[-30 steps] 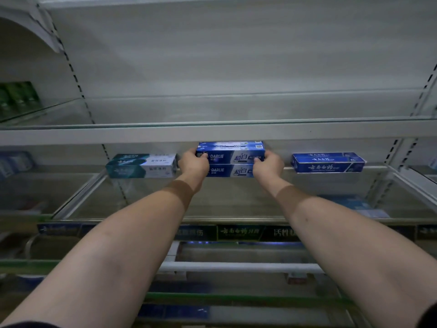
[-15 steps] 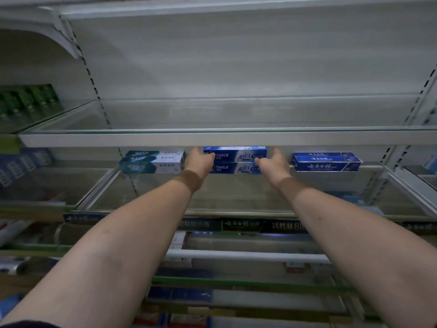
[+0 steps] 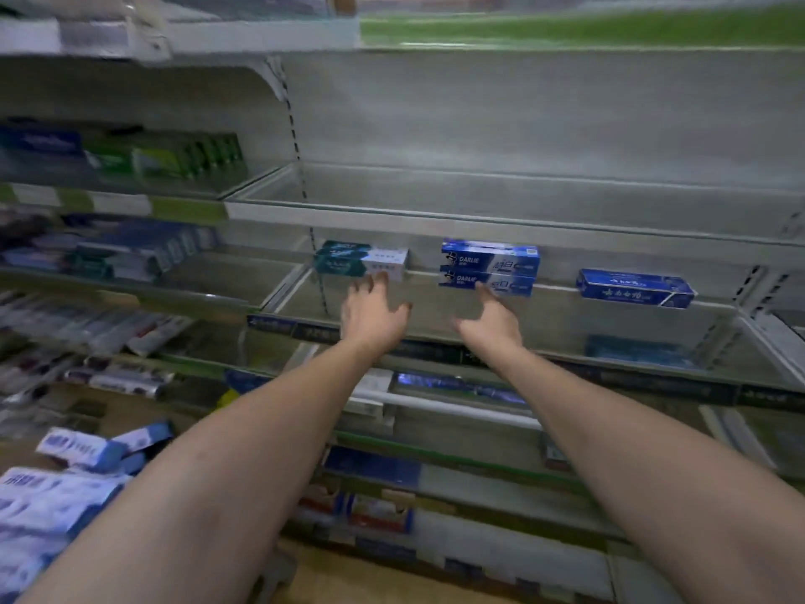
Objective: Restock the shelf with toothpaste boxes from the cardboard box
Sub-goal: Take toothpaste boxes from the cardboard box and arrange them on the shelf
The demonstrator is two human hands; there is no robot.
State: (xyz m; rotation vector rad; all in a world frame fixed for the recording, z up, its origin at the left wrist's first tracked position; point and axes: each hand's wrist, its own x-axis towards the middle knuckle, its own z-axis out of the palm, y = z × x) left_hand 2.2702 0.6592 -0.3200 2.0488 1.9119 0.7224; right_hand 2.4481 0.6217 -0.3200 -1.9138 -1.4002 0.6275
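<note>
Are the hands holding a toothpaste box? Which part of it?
Nothing is held. The left hand and right hand are open, near the stacked Darlie boxes.

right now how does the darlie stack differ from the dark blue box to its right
The DARLIE stack is two boxes, one atop the other; the dark blue box lies alone. The DARLIE stack's fronts run from blue to silvery white; the dark blue box is blue all over. The DARLIE stack sits close by the right hand; the dark blue box is further right. Both lie lengthwise on the same shelf.
</note>
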